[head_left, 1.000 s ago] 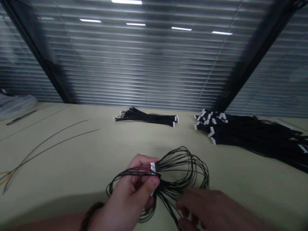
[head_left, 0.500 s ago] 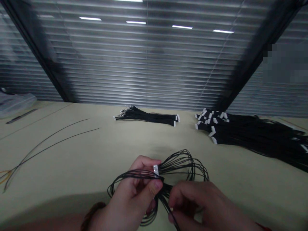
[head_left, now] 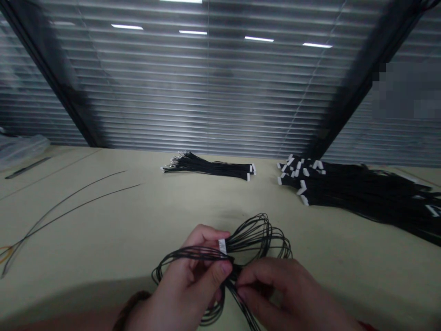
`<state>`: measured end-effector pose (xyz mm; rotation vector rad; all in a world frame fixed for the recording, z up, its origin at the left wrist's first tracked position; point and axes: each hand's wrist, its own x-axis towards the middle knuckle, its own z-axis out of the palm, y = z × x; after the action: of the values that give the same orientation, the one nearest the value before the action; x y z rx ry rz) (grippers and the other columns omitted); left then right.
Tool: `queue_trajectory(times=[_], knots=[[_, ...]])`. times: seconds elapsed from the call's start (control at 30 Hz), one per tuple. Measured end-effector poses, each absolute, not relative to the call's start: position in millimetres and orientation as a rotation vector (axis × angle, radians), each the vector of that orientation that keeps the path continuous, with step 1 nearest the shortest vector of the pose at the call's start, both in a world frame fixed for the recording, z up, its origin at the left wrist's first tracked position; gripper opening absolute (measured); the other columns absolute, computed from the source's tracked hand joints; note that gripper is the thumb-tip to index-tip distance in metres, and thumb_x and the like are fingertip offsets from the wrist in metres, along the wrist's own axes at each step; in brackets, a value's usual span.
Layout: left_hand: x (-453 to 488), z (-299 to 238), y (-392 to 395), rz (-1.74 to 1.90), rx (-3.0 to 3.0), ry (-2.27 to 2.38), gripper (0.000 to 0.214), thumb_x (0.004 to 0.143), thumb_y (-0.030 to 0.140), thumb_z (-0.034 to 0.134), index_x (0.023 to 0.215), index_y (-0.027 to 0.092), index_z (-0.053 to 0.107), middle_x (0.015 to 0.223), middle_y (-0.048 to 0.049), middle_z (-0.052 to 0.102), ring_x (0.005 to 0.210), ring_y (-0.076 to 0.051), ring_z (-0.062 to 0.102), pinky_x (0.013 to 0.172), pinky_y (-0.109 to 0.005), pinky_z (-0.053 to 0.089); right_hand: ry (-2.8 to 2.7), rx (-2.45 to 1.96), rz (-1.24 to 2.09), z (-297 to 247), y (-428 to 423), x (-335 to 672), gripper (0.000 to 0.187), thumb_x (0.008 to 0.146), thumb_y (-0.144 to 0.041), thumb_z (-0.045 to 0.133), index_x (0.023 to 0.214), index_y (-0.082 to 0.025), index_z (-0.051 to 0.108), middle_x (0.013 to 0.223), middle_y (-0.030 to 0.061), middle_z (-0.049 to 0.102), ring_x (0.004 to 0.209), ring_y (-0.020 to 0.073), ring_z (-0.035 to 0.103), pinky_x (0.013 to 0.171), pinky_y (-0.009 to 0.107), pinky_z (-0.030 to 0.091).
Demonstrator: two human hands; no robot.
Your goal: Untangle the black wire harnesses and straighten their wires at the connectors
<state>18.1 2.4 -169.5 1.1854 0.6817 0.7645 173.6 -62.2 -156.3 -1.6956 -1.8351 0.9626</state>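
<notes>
A wire harness (head_left: 263, 234) of thin black wires with a white connector (head_left: 222, 247) is held low in front of me, its wires looped out to both sides. My left hand (head_left: 200, 271) is closed around it, thumb pressed on the wires just below the connector. Close by on the right, my right hand (head_left: 275, 289) has its thumb and forefinger pinched together at the wires where they cross. What sits between those fingertips is hidden. More black wire ends run down between the hands to the lower frame edge.
At the back of the table (head_left: 103, 220) lies a small bundle of black wires (head_left: 210, 168) with white connectors. A larger pile of such harnesses (head_left: 358, 193) is at the right. Loose thin wires (head_left: 65, 202) and a clear plastic bag (head_left: 24, 149) lie at left, before window blinds (head_left: 206, 92).
My right hand has moved slightly left and up, nearer my left thumb, and its fingertips have closed together. The left hand keeps its hold on the harness.
</notes>
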Motion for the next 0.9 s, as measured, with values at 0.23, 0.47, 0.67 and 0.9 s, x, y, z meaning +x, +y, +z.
queue_trajectory(times=[0.23, 0.47, 0.67, 0.9], knots=[[18.5, -169.9, 1.2, 0.776, 1.188, 0.662, 0.02, 0.078, 0.032, 0.063, 0.09, 0.021, 0.052, 0.061, 0.0075, 0.047, 0.043, -0.003, 0.038, 0.039, -0.012, 0.032, -1.601, -1.569, 1.142, -160.4, -55.6, 169.0, 0.018, 0.075, -0.019, 0.049, 0.071, -0.015, 0.067, 0.06, -0.0013, 0.058, 0.053, 0.0063, 0.045, 0.049, 0.015, 0.033], [16.8, -170.6, -0.5, 0.767, 1.17, 0.672, 0.021, 0.078, 0.032, 0.064, 0.09, 0.021, 0.05, 0.059, 0.0079, 0.047, 0.043, -0.004, 0.04, 0.039, -0.013, 0.033, -1.434, -1.536, 1.349, -159.5, -55.3, 166.8, 0.025, 0.076, -0.031, 0.047, 0.068, -0.011, 0.061, 0.055, -0.0016, 0.044, 0.051, 0.0062, 0.035, 0.047, 0.017, 0.026], [17.3, -168.0, -2.2, 0.75, 1.191, 0.721, 0.02, 0.075, 0.026, 0.065, 0.088, 0.02, 0.05, 0.061, 0.0072, 0.047, 0.044, -0.004, 0.04, 0.04, -0.014, 0.034, -1.501, -1.541, 1.074, -165.2, -53.5, 165.2, 0.015, 0.071, -0.022, 0.048, 0.064, -0.014, 0.059, 0.057, -0.0008, 0.055, 0.053, 0.0076, 0.046, 0.05, 0.016, 0.035], [17.5, -173.2, -1.3, 0.713, 1.181, 0.717, 0.017, 0.078, 0.025, 0.061, 0.092, 0.021, 0.052, 0.064, 0.0075, 0.046, 0.044, -0.003, 0.038, 0.04, -0.014, 0.032, -1.735, -1.602, 0.942, -158.0, -52.8, 177.2, 0.009, 0.07, -0.012, 0.048, 0.072, -0.018, 0.056, 0.067, -0.0022, 0.058, 0.061, 0.0084, 0.052, 0.056, 0.017, 0.038]])
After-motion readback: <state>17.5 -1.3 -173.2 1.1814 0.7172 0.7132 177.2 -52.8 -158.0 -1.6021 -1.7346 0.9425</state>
